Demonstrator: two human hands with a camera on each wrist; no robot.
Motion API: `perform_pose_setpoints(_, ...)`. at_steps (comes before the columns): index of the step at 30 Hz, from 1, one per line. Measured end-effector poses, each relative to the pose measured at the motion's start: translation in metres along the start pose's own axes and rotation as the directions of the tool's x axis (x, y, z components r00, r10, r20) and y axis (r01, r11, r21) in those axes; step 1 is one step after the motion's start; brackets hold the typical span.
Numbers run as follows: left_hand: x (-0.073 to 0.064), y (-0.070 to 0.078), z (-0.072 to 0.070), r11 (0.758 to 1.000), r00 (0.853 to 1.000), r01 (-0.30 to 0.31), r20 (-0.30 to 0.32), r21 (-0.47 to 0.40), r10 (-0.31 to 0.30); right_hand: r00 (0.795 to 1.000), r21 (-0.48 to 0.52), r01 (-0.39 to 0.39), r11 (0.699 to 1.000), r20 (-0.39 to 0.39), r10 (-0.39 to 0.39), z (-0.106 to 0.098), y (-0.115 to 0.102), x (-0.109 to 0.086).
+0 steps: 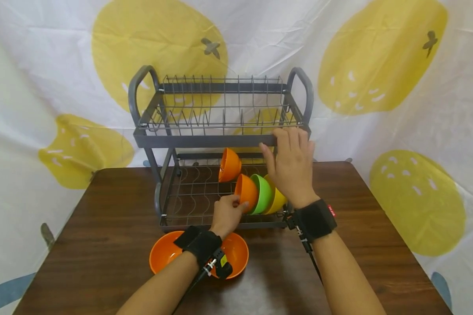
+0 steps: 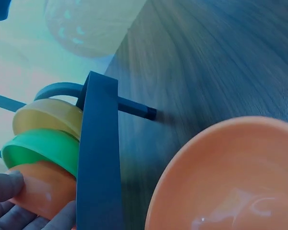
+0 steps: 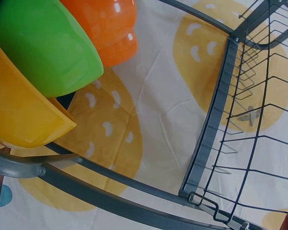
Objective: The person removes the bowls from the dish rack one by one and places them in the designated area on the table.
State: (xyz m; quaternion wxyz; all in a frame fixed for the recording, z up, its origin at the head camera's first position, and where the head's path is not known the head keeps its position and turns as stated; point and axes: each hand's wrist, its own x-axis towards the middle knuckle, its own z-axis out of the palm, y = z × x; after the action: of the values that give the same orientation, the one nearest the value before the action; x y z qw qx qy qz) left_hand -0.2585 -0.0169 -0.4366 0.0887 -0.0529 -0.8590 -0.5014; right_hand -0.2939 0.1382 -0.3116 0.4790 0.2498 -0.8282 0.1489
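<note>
My left grip point(image 1: 226, 214) pinches an orange bowl point(image 1: 247, 191) (green bowl point(image 1: 264, 195) just beside); my right grip point(image 1: 293, 168) holds the rack point(image 1: 205, 141) by its upper front edge, near the right corner.

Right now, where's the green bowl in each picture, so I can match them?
Head: the green bowl is right of centre, in the rack's lower tier.
Left wrist: near the left edge, below mid-height.
Right wrist: upper left.
Shared landmark: the yellow bowl, next to it in all three.

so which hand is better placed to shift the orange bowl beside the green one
Probably the left hand: it holds the orange bowl, while the right hand is on the upper shelf.
</note>
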Motion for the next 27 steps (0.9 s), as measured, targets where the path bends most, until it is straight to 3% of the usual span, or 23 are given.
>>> perform_pose_setpoints(7,-0.003,0.003,-0.002,0.989,0.997,0.079,-0.004,-0.124,-0.081,1.000,-0.004,0.005,1.000,-0.004,-0.005,0.001,0.000,0.000)
perform_pose_setpoints(14,-0.008,0.008,-0.007,0.935,0.989,0.148,0.038,-0.322,-0.144,1.000,-0.001,-0.002,1.000,0.004,0.002,0.001,0.000,0.000)
perform_pose_setpoints(21,-0.012,0.012,-0.014,0.934,0.985,0.173,0.045,-0.313,-0.167,1.000,0.001,-0.004,1.000,0.002,0.004,0.001,0.000,0.001)
perform_pose_setpoints(24,-0.016,0.014,-0.018,0.948,0.988,0.152,0.050,-0.281,-0.144,1.000,0.000,-0.007,1.000,0.003,0.007,0.001,0.000,0.000)
perform_pose_setpoints(27,-0.020,0.014,-0.023,0.967,0.995,0.091,0.051,-0.238,-0.081,1.000,0.000,-0.008,1.000,0.004,0.008,0.001,0.000,0.000)
